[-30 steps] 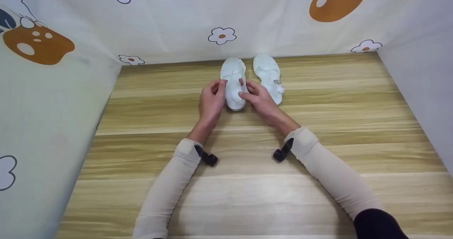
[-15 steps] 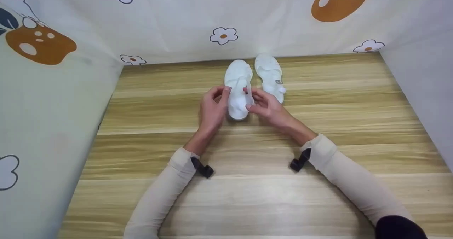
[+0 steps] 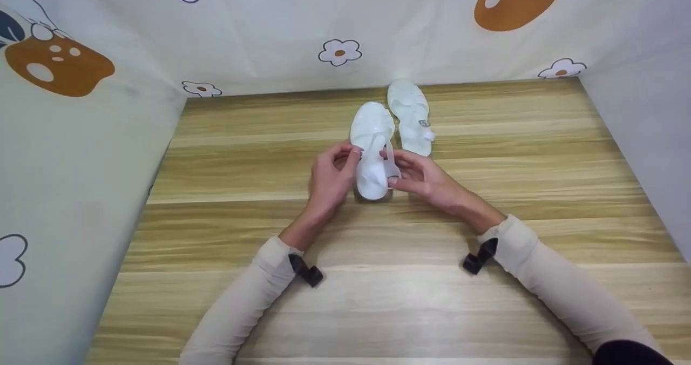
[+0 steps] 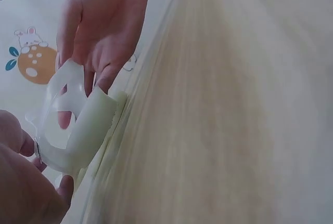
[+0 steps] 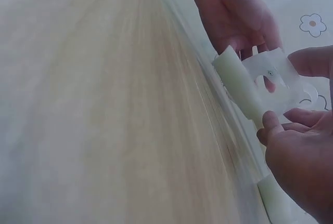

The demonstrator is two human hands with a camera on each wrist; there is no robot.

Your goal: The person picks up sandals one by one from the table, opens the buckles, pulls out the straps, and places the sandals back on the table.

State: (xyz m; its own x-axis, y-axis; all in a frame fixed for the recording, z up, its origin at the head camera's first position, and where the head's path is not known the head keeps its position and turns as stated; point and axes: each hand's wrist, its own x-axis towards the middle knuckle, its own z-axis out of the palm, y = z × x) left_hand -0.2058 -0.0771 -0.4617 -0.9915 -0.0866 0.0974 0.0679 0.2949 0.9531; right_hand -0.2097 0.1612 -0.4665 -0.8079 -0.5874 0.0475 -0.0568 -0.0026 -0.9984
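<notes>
Between the two hands is a white sandal point(image 3: 372, 122), toe toward the back wall, its heel end nearest the person. My left hand point(image 3: 332, 178) pinches its left side near the buckle. On the other side my right hand point(image 3: 432, 184) holds the strap and the heel's right edge between thumb and fingers. In the left wrist view the sandal's heel point(image 4: 93, 125) stands between both hands, seen from behind. The right wrist view shows the same heel point(image 5: 239, 83) gripped from both sides. A second white sandal point(image 3: 408, 103) lies to the right, touched by neither hand.
The wood-patterned surface point(image 3: 345, 300) spreads under both arms. A pale printed sheet point(image 3: 270, 35) rises behind the sandals, with side walls at left and right. Black wrist mounts point(image 3: 307, 270) hang inside the cuffs.
The held sandal has moved toward the person and slightly right, away from the back sheet, with both hands around it. The other sandal has stayed in place.
</notes>
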